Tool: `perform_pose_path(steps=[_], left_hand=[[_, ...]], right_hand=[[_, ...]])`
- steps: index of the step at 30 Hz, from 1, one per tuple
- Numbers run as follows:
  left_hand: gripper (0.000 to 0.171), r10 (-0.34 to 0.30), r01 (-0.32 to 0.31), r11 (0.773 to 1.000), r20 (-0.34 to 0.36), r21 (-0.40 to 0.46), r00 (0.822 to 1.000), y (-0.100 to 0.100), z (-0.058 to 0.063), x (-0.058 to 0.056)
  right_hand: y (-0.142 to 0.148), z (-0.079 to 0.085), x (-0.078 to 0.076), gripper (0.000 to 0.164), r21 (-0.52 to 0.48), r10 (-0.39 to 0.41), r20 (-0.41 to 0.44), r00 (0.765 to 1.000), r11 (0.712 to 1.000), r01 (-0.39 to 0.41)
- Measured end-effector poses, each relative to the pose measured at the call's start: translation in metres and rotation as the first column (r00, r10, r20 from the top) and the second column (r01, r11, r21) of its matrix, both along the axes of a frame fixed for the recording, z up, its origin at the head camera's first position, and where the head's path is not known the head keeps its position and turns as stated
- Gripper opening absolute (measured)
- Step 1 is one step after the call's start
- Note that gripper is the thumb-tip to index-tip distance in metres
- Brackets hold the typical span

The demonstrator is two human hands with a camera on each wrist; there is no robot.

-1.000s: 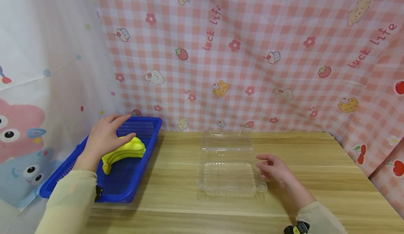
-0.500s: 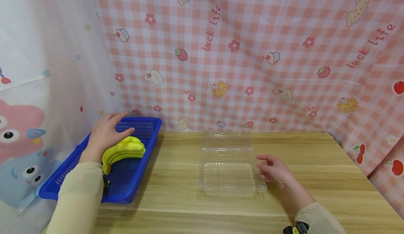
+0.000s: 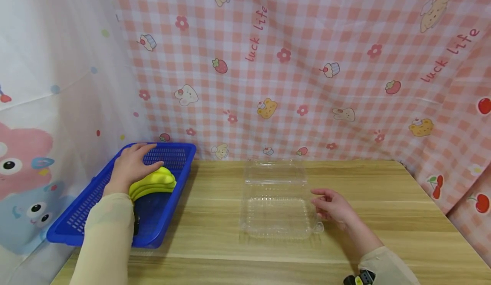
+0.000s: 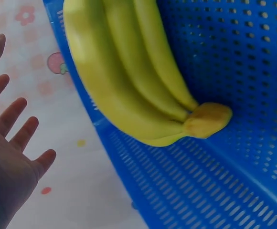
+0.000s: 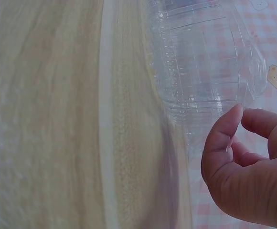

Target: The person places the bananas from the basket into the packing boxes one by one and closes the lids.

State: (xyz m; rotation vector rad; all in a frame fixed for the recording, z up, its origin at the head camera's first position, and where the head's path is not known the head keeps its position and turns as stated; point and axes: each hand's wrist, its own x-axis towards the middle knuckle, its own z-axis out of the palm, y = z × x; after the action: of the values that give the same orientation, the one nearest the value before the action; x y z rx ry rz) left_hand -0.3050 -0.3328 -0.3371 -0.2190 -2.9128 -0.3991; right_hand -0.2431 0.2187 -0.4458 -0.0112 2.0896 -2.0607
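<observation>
A bunch of yellow bananas point(image 3: 153, 183) lies in the blue plastic basket point(image 3: 176, 210) at the left. Over the bunch is my left hand point(image 3: 132, 165), thumb and fingers spread. The left wrist view shows that hand point(image 4: 14, 143) beside the bananas point(image 4: 129, 71), with a gap between them. A clear plastic clamshell box point(image 3: 278, 216) lies with its lid folded back on the table. At its right side, my right hand point(image 3: 335, 208) pinches the edge. In the right wrist view, the curled thumb and forefinger point(image 5: 224, 126) meet at the box rim point(image 5: 241, 93).
The wood-grain table point(image 3: 215, 234) stretches between basket and box and on to the right. A pink checked cloth point(image 3: 245, 118) hangs behind it. White printed cloth point(image 3: 84, 118) hangs close along the left.
My left hand has shifted slightly right over the bananas, and its forearm now covers their stem in the head view. The right hand and the box have stayed put.
</observation>
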Motion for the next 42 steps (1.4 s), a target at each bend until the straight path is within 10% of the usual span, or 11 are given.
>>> perform_pose_path(steps=[42], left_hand=[[0.095, -0.003, 0.008, 1.000, 0.236, -0.018, 0.972, 0.003, -0.044, -0.002]], right_hand=[[-0.001, -0.001, -0.002, 0.051, 0.018, -0.036, 0.030, 0.999, 0.999, 0.036]])
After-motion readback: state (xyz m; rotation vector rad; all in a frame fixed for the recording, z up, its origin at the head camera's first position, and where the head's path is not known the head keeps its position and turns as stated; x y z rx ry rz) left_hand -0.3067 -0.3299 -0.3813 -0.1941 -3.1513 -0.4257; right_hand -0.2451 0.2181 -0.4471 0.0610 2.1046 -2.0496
